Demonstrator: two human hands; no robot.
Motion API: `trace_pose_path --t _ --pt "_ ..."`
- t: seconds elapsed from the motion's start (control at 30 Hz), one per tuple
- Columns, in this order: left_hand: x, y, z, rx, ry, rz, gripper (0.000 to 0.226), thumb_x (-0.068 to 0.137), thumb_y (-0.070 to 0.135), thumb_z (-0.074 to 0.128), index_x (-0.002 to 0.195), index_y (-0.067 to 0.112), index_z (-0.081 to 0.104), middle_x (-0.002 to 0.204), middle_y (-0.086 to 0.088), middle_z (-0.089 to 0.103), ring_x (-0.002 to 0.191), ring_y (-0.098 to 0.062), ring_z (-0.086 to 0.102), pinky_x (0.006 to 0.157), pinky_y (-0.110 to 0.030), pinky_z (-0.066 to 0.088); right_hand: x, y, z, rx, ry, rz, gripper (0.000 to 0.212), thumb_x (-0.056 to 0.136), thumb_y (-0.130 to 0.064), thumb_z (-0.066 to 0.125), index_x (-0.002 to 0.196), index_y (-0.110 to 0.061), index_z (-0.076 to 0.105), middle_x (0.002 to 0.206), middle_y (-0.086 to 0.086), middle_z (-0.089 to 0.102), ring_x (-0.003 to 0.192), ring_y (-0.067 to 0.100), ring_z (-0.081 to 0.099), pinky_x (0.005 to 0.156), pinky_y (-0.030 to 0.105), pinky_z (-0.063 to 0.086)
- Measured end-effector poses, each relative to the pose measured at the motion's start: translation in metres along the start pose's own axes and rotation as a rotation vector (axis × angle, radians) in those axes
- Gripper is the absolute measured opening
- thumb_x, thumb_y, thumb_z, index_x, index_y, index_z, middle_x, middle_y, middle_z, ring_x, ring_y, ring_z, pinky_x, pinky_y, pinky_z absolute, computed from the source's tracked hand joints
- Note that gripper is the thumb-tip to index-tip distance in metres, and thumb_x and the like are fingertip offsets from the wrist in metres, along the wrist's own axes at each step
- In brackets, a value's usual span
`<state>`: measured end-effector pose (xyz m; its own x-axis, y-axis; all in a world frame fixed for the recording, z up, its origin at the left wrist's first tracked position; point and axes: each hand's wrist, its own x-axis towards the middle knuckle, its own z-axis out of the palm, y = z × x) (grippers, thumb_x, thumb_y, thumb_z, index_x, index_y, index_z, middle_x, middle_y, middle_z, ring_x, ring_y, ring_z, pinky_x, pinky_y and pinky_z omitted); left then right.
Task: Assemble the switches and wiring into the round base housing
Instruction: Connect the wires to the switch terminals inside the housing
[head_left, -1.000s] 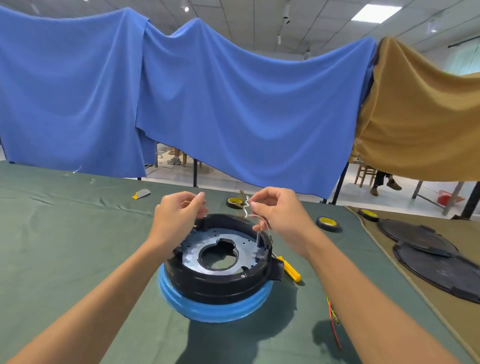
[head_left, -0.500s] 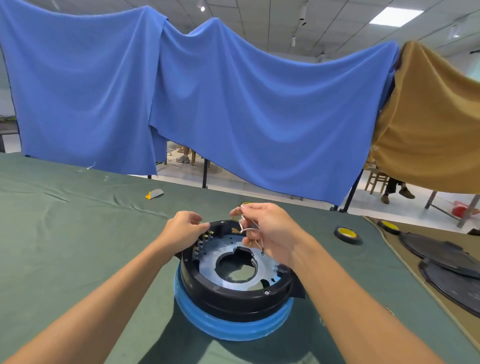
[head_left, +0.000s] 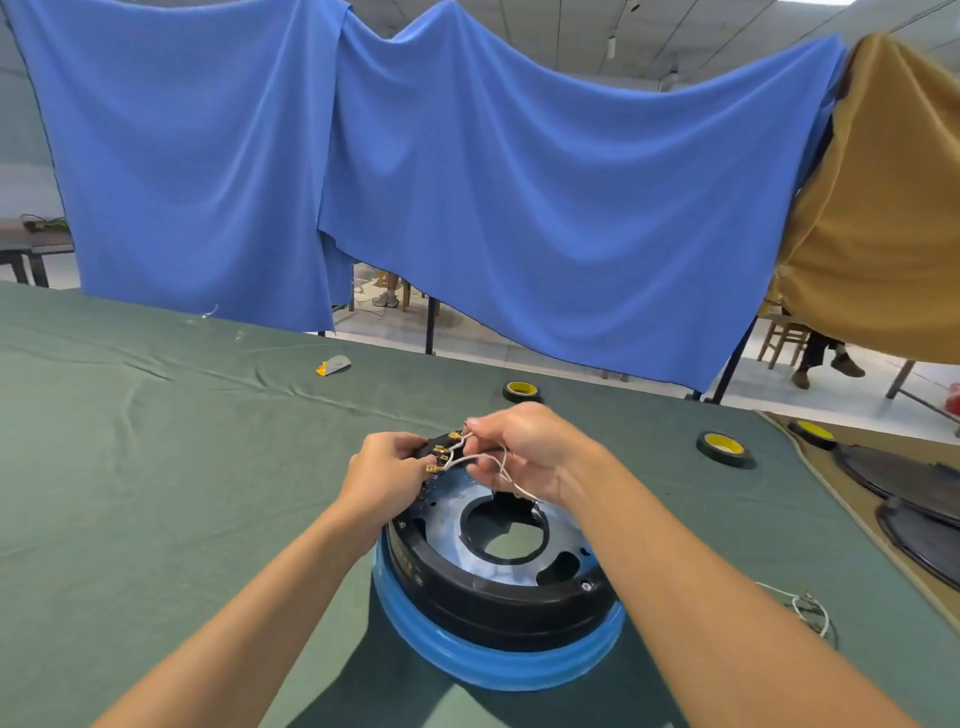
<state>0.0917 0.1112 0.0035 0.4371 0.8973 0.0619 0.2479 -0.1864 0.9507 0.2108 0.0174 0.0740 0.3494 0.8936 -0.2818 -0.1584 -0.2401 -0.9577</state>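
The round black base housing (head_left: 498, 597) sits on a blue ring stand (head_left: 467, 649), with a silver plate (head_left: 447, 525) inside it. At its far rim, my left hand (head_left: 384, 470) grips the housing edge beside a row of brass switch terminals (head_left: 441, 457). My right hand (head_left: 524, 449) pinches thin white wires (head_left: 485, 460) with brass connectors at their ends, right at those terminals. The wires loop down under my right palm toward the plate. The switch body itself is mostly hidden by my fingers.
Green cloth covers the table (head_left: 156, 467). Three yellow-cored tape rolls (head_left: 724, 447) lie at the far right, another loose wire bundle (head_left: 805, 610) at the near right, black round covers (head_left: 914, 483) on the brown cloth, and a small grey and yellow tool (head_left: 332, 365) far left.
Both hands have come together at the housing's far rim. The white wires, held higher a second ago, are now down at the brass terminals. The view shifted so the housing sits lower.
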Motion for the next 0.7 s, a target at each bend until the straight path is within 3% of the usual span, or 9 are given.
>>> trace_pose_path --t 0.13,0.23,0.4,0.53,0.6,0.7 --pt "-0.002 0.0 -0.004 -0.037 0.016 -0.07 0.022 0.087 0.006 0.068 0.108 0.012 0.072 0.093 -0.001 0.072 0.096 -0.024 0.067 0.091 -0.039 0.054 0.004 0.017 -0.002 -0.115 0.109 0.118 0.013 0.097 -0.006 0.054 0.094 0.002 0.063 0.063 0.007 0.062 0.049 0.012 0.053 0.053 0.027 0.055" --pt "-0.004 0.0 -0.005 -0.037 0.028 -0.057 0.016 0.086 0.011 0.07 0.102 0.012 0.074 0.093 -0.005 0.075 0.096 -0.026 0.069 0.093 -0.044 0.054 0.003 0.022 0.006 -0.162 0.1 0.204 0.014 0.097 -0.007 0.053 0.09 -0.001 0.064 0.065 0.005 0.061 0.051 0.009 0.052 0.055 0.026 0.055" --pt "0.0 0.001 -0.009 0.083 0.093 0.044 0.009 0.087 0.027 0.071 0.086 0.023 0.079 0.081 0.004 0.076 0.093 -0.022 0.069 0.089 -0.04 0.054 0.007 0.016 0.022 -0.179 0.14 0.171 0.019 0.097 -0.003 0.046 0.089 0.0 0.064 0.063 0.005 0.057 0.043 0.005 0.042 0.041 0.019 0.047" --pt "-0.002 -0.005 -0.008 0.007 0.096 0.061 0.005 0.083 0.027 0.074 0.082 0.028 0.078 0.079 0.011 0.075 0.091 -0.017 0.07 0.089 -0.036 0.055 0.013 0.032 0.018 -0.299 0.193 0.086 0.022 0.096 0.003 0.041 0.104 0.007 0.062 0.069 0.01 0.056 0.053 0.011 0.046 0.053 0.025 0.053" --pt "-0.002 -0.009 -0.007 -0.12 0.086 0.008 0.006 0.084 0.025 0.073 0.083 0.027 0.079 0.081 0.006 0.076 0.091 -0.018 0.071 0.091 -0.038 0.055 0.012 0.037 0.014 -0.303 0.16 0.089 0.019 0.097 0.004 0.043 0.103 0.01 0.06 0.072 0.013 0.056 0.056 0.013 0.048 0.056 0.025 0.052" --pt "-0.004 -0.016 -0.01 -0.221 0.06 -0.042 0.012 0.084 0.024 0.073 0.093 0.02 0.079 0.087 0.001 0.077 0.091 -0.019 0.072 0.092 -0.041 0.055 0.016 0.033 0.009 -0.32 0.144 0.059 0.018 0.098 0.001 0.047 0.105 0.013 0.059 0.07 0.014 0.059 0.041 0.009 0.051 0.052 0.024 0.05"
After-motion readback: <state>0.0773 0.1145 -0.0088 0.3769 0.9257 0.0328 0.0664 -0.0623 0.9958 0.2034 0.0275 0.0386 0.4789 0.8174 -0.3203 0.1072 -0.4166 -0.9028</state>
